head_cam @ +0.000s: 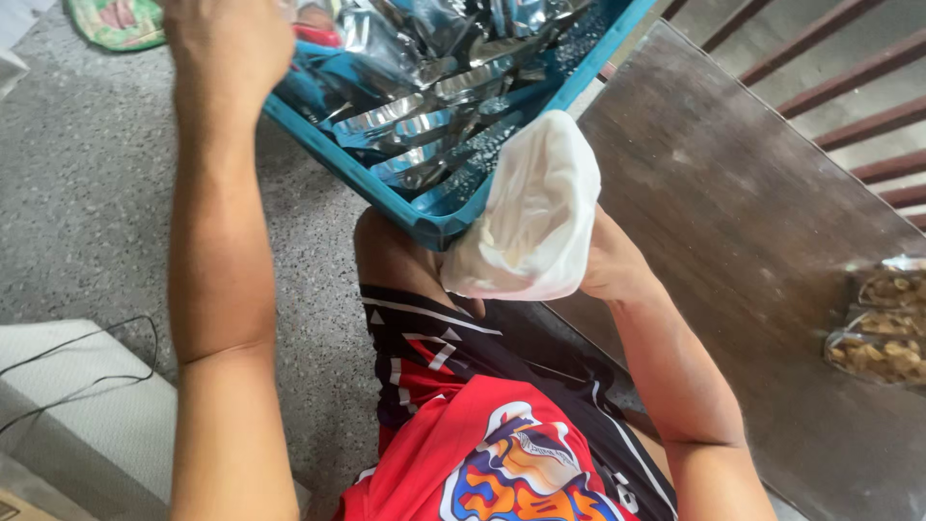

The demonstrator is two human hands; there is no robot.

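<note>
My right hand (610, 262) grips a white plastic bag (533, 212) filled with something pale, held upright beside my knee and against the corner of a blue plastic crate (417, 220). The crate holds several shiny silver pouches (424, 106). My left hand (230, 43) reaches up to the crate's left side at the top of the view; its fingers are cut off by the frame edge, so what they hold is hidden.
A dark brown wooden table (743, 222) lies to the right, with clear packets of brown snacks (883, 333) near its right edge. Grey speckled floor is on the left, with a white box and black cable (87, 386). Wooden railings stand at top right.
</note>
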